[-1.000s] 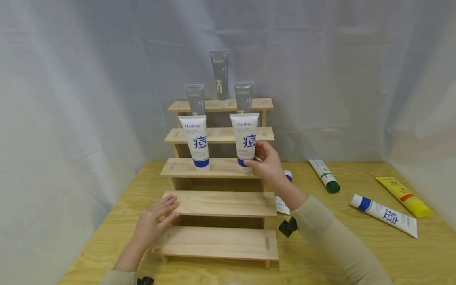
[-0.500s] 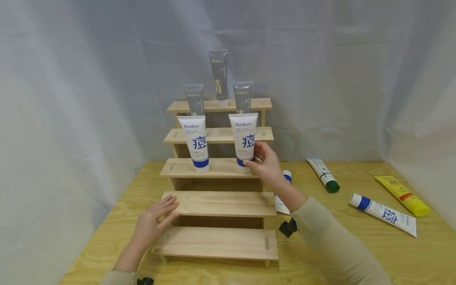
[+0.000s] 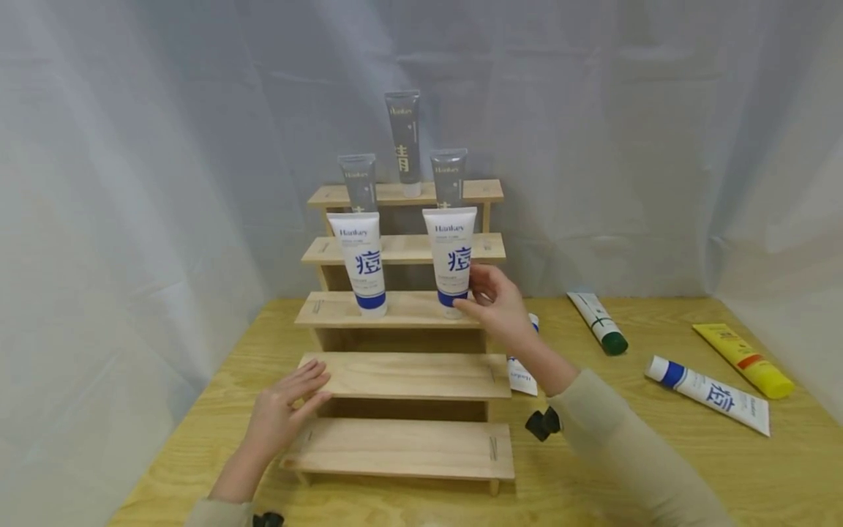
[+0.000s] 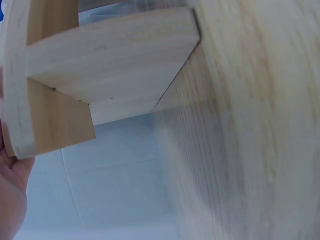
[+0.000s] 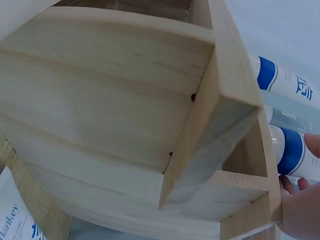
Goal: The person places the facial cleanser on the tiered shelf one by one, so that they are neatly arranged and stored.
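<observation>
A stepped wooden display stand [image 3: 408,377] fills the middle of the head view. My right hand [image 3: 503,307] is at the right white-and-blue squeeze tube [image 3: 451,252], which stands cap down on the middle step. The thumb lies over its blue band, and the other fingers are at its right side, partly hidden behind it. A matching white-and-blue squeeze tube [image 3: 358,256] stands to its left on that step. My left hand [image 3: 283,410] rests on the left end of the second step from the front, fingers laid along the board. In the left wrist view, part of this hand [image 4: 12,200] shows beside the wood.
Grey squeeze tubes stand higher up, including a top one [image 3: 405,143]. On the table [image 3: 593,468] to the right lie a green-capped tube [image 3: 598,322], a yellow tube [image 3: 744,359] and a white-and-blue tube [image 3: 711,395]. Another tube [image 3: 522,377] lies partly behind my right arm.
My right hand and forearm have shifted slightly right, with the thumb still at the tube's blue band. The tube and my left hand stay in place.
</observation>
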`<state>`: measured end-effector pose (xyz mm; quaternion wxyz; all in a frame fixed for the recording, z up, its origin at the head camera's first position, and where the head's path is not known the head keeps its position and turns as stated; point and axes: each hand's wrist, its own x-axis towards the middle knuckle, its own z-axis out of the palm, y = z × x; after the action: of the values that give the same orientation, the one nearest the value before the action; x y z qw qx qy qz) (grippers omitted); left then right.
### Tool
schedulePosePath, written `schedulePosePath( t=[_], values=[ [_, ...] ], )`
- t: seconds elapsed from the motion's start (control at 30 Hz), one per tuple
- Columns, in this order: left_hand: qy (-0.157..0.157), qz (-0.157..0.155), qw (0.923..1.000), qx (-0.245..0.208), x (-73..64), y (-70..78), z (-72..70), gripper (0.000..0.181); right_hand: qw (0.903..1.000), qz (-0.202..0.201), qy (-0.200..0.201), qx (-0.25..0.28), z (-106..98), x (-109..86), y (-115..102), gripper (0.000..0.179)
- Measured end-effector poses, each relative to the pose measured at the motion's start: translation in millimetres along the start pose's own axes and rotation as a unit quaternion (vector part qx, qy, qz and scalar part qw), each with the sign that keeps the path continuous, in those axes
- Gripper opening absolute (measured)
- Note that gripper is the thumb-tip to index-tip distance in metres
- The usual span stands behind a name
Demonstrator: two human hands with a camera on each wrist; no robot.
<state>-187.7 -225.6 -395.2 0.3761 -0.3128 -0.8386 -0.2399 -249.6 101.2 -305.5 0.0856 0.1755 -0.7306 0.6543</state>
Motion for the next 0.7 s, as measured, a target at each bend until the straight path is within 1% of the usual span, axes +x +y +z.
schedulePosePath(
  t=[0.1, 0.27, 0.5, 0.57, 0.7],
  values=[
    [-0.001, -0.001, 1.0, 0.003, 1.0, 1.5, -1.0, 0.029, 0.9999, -0.009, -0.003, -0.005, -4.3, -2.5, 0.7, 0.049],
    [-0.009, -0.007, 0.9999, 0.009, 0.9, 1.3, -1.5, 0.03, 0.9997, -0.015, 0.011, -0.015, -12.6, -8.1, 3.5, 0.046],
    [-0.003, 0.002, 1.0, 0.004, 0.5, -0.6, -0.4, 0.031, 0.9991, -0.02, 0.023, -0.03, -27.8, -17.6, 5.5, 0.041],
    [-0.003, 0.0, 1.0, 0.006, 0.5, -1.2, 0.0, 0.03, 0.9989, -0.022, 0.024, -0.032, -31.8, -20.5, 6.6, 0.04],
    [-0.003, -0.002, 0.9999, 0.011, -0.5, -1.8, 0.8, 0.029, 0.9986, -0.013, 0.028, -0.043, -39.5, -25.9, 12.3, 0.039]
  ],
)
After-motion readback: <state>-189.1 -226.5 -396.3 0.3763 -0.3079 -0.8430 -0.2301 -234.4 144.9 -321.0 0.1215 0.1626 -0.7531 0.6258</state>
